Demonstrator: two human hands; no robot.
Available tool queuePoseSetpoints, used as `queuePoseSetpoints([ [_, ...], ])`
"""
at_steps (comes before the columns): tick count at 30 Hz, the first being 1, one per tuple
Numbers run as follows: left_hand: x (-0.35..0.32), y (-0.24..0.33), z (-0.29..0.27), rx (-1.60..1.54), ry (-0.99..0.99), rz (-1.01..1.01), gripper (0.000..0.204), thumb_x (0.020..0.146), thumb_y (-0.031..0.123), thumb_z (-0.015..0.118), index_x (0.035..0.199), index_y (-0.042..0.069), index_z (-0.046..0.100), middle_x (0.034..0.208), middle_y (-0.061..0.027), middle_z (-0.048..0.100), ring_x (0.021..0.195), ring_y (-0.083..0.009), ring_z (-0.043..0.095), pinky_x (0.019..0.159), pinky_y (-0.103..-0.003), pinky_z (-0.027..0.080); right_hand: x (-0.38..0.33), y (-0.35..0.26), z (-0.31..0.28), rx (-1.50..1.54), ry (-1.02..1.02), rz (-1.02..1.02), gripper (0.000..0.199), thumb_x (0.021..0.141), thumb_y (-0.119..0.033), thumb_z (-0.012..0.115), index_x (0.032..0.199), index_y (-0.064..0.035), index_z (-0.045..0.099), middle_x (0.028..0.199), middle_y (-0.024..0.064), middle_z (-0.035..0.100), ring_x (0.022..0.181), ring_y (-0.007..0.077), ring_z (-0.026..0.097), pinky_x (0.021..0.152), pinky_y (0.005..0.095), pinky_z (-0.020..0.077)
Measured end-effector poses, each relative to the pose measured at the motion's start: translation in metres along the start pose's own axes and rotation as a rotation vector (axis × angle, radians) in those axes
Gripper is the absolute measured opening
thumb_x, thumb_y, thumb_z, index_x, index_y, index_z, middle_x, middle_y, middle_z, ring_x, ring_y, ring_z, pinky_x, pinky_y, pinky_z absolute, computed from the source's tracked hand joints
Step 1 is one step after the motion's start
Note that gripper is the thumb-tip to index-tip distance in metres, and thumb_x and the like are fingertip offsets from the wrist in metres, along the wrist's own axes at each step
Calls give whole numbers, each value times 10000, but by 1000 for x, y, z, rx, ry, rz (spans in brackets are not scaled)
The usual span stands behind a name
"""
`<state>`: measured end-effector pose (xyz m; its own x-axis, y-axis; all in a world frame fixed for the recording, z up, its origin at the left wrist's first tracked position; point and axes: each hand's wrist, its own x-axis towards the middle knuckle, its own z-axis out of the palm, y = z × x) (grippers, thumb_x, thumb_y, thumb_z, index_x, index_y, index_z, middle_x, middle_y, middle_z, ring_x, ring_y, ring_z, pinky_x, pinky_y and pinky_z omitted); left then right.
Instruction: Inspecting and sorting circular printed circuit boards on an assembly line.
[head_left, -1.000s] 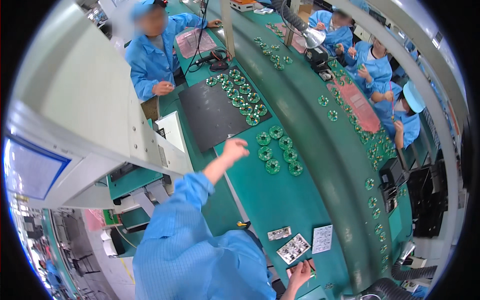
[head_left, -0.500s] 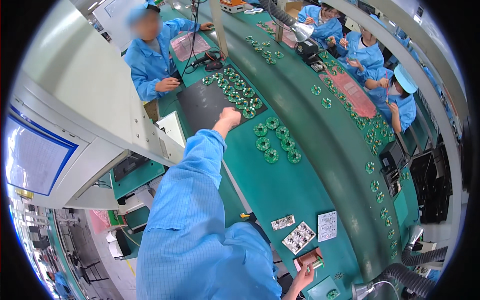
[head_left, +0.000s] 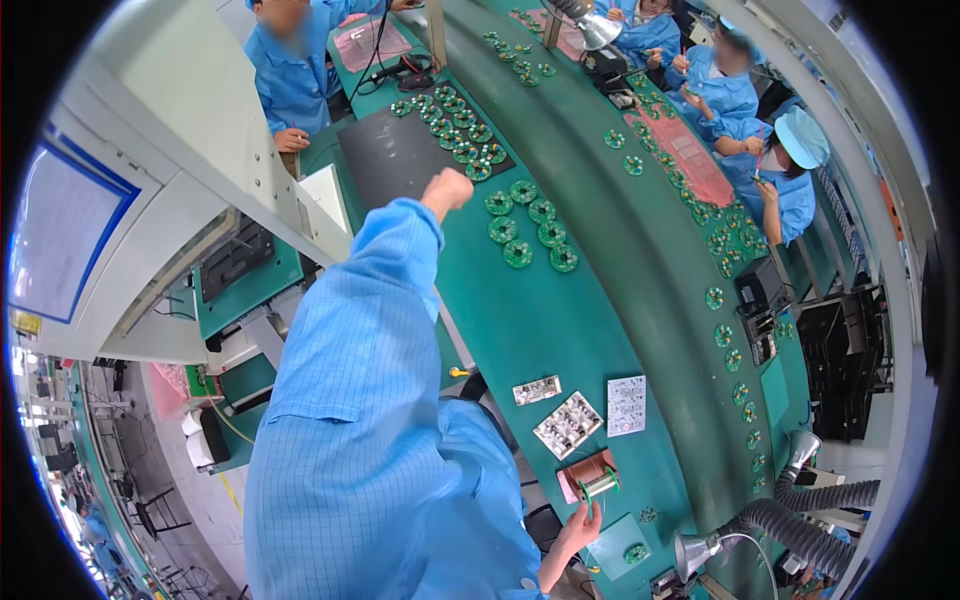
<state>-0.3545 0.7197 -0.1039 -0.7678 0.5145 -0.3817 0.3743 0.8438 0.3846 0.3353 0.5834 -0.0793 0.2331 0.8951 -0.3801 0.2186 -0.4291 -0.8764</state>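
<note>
My left hand [head_left: 447, 190] is stretched far out over the green bench [head_left: 530, 320], fingers curled into a fist, with nothing visible in it. It hovers at the near right corner of a black mat [head_left: 395, 155], just left of several loose round green circuit boards [head_left: 525, 225]. More round boards [head_left: 455, 125] lie in rows on the mat. My right hand [head_left: 580, 525] is low by my body, fingertips at the near edge of a pink block carrying a small wire spool [head_left: 590, 478]. My blue sleeve covers much of the bench's left side.
Three rectangular board panels [head_left: 568, 423] lie beside the spool block. A curved green conveyor [head_left: 640, 230] carries round boards along the right. Co-workers in blue sit at the far left [head_left: 295, 70] and along the right [head_left: 780, 170]. A grey machine with a screen [head_left: 70, 230] stands left; a lamp [head_left: 700, 550] stands near right.
My left arm has reached farther away across the bench, from beside the loose round boards up to the black mat's corner, and the hand has curled shut. My right hand stayed by the spool block.
</note>
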Motion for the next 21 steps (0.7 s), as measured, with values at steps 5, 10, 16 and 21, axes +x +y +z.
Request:
queuePoseSetpoints([
  [5,-161,46,85,20,-296,656,418,633,180,681,1050,206,700,985,-47,695,862,-207,663,781,-330,536,15,23,-37,-78,-55,-68,361,882,-135,599,1156,89,533,587,-28,461,509,36,384,434,209,249],
  [10,-368,100,163,-276,-730,609,459,663,35,613,1117,87,658,1093,-121,666,1008,-224,625,862,-348,501,22,-1,-39,-33,-190,-112,293,885,-151,601,1059,84,596,627,-20,492,539,46,414,467,213,292],
  [16,-478,141,207,-860,-1231,89,651,790,140,616,1364,-15,349,1252,-152,490,1006,-251,584,811,-389,510,4,-31,-17,-75,-447,-223,233,893,-164,615,957,51,675,722,34,643,585,61,514,523,194,388],
  [21,-472,137,197,-867,-1349,41,667,842,238,599,1390,-7,308,1275,-154,474,973,-229,583,801,-416,502,-8,-44,-4,-16,-512,-84,233,881,-152,605,852,69,673,700,63,632,621,93,563,610,227,454],
])
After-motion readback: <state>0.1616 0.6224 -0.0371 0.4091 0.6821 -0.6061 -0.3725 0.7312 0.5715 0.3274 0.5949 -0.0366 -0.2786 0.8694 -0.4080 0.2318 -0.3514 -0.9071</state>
